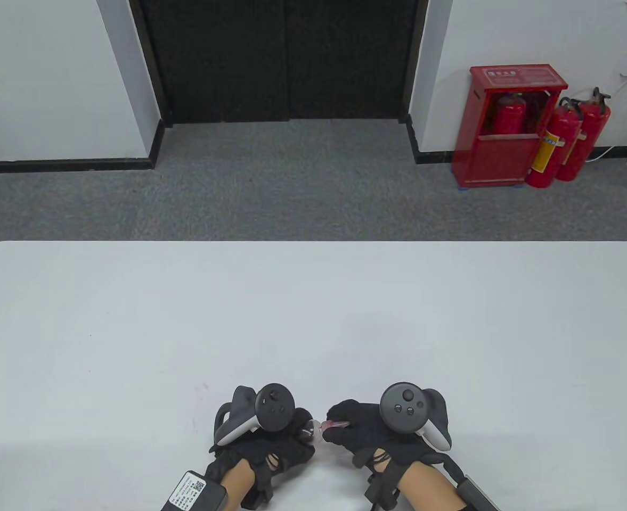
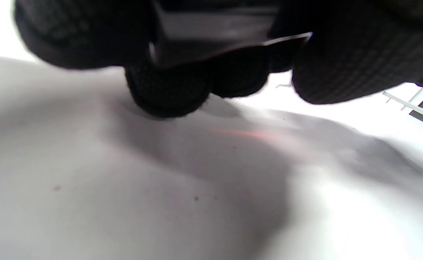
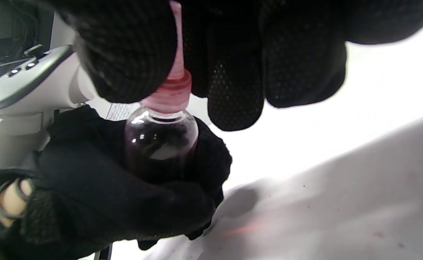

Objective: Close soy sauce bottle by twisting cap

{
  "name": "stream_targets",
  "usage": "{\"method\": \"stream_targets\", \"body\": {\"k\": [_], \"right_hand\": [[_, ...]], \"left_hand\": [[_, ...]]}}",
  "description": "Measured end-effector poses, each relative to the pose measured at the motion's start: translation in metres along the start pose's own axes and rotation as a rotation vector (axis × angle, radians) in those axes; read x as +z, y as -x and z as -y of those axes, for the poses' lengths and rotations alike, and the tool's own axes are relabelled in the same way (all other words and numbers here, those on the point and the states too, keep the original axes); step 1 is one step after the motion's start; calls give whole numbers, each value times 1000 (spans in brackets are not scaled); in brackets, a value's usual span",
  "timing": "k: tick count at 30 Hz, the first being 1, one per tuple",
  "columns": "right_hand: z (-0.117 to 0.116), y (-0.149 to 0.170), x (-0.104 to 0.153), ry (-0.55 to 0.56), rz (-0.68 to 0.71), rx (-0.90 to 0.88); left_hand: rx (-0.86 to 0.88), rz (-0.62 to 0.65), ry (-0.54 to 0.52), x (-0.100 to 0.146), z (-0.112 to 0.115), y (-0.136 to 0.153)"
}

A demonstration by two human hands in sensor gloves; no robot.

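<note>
A small clear soy sauce bottle [image 3: 160, 144] with dark liquid lies on its side between my hands, near the table's front edge; its shoulder shows in the table view [image 1: 311, 429]. My left hand [image 1: 270, 436] grips the bottle's body, and its gloved fingers [image 2: 168, 90] curl just above the table in the left wrist view. My right hand [image 1: 356, 428] pinches the red pointed cap [image 3: 171, 92], which sits on the bottle's neck; the cap also shows in the table view [image 1: 334, 424].
The white table [image 1: 313, 319] spreads out beyond the hands. A faint reddish stain [image 1: 202, 388] marks it left of the hands. Grey carpet, a dark door and red fire extinguishers [image 1: 563, 141] lie beyond the far edge.
</note>
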State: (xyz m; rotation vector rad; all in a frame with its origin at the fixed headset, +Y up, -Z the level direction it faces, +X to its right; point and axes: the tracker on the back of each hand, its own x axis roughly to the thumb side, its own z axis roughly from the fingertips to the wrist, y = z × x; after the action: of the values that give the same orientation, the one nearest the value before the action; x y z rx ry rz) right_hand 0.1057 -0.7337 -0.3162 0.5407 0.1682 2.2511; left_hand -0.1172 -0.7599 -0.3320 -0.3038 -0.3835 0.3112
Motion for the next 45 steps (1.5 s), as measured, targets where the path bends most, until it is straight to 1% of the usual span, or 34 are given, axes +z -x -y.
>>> {"method": "stream_targets", "body": {"k": [5, 20, 24, 32, 36, 39, 41, 42, 43, 45], "right_hand": [[1, 0, 0, 17, -16, 6], [4, 2, 1, 10, -61, 28], [6, 1, 2, 7, -91, 39], [14, 2, 3, 36, -92, 19], [13, 3, 3, 21, -109, 28], [16, 4, 5, 47, -127, 28], [18, 4, 6, 57, -116, 30], [18, 4, 5, 44, -69, 14], [18, 4, 4, -3, -1, -19], [16, 0, 4, -73, 74, -32]], "left_hand": [[-4, 6, -2, 0, 0, -1], [-30, 36, 0, 0, 4, -9], [-15, 36, -1, 0, 4, -8], [-6, 31, 8, 0, 4, -8], [0, 27, 9, 1, 3, -8], [9, 21, 11, 1, 2, -7], [17, 14, 11, 1, 1, -4], [22, 11, 9, 1, 1, -3], [28, 8, 9, 1, 0, -2], [32, 4, 9, 1, 0, 0]]}}
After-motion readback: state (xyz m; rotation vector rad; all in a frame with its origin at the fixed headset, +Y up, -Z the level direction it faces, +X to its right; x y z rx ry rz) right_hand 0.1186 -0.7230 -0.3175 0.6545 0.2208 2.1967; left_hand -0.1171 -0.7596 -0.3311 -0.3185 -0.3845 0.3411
